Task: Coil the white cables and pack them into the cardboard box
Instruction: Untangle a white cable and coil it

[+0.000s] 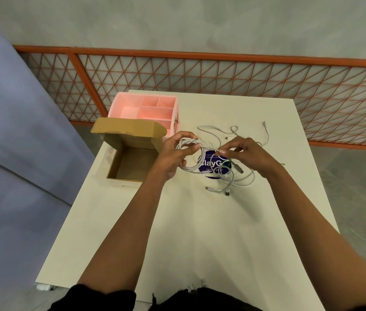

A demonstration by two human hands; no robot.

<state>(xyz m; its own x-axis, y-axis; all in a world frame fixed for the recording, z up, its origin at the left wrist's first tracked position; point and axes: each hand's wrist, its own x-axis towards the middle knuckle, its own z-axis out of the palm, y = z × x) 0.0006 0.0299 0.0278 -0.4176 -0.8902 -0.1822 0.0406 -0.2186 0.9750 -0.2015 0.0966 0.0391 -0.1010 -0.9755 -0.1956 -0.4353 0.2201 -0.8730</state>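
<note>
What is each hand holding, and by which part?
One white cable, partly coiled. The left hand grips the gathered loops at the coil's top; the right hand pinches the loose strand just beside the coil.

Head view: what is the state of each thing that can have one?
cardboard box: open, flap up, no cable inside.
white cable coil: partly wound, held in both hands.
loose white cables: uncoiled, tangled on the table.
pink organizer: open top, visible compartments empty.
left hand: grips the coil.
right hand: pinches the coil's free strand.
</note>
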